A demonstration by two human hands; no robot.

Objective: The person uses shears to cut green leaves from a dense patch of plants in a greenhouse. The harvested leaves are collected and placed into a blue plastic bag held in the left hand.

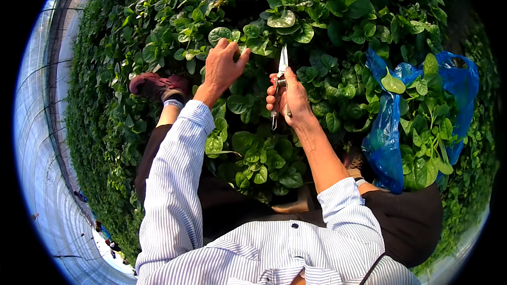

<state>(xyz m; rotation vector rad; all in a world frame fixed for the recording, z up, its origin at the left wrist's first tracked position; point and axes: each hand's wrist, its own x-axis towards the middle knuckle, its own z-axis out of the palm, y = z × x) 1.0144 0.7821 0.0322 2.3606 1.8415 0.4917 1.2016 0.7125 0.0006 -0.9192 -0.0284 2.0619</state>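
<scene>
My right hand (291, 97) grips a pair of pruning snips (282, 65), their narrow metal blades pointing away from me among low leafy green plants (263, 158). To its left, my left hand (225, 65) is held over the foliage, back of the hand up and fingers curled. Its fingertips are beside a round green leaf (220, 35); whether they touch or pinch anything is hidden. At the right, a blue plastic bag (382, 138) lies open, filled with picked leafy shoots (425, 170).
Dense leafy plants surround me on all sides. My shoe (158, 87) stands among them at the left, and my right foot is partly hidden beside the bag. Farther left runs a translucent plastic greenhouse wall (35, 126) with a path along it. Small, indistinct shapes appear at the lower left.
</scene>
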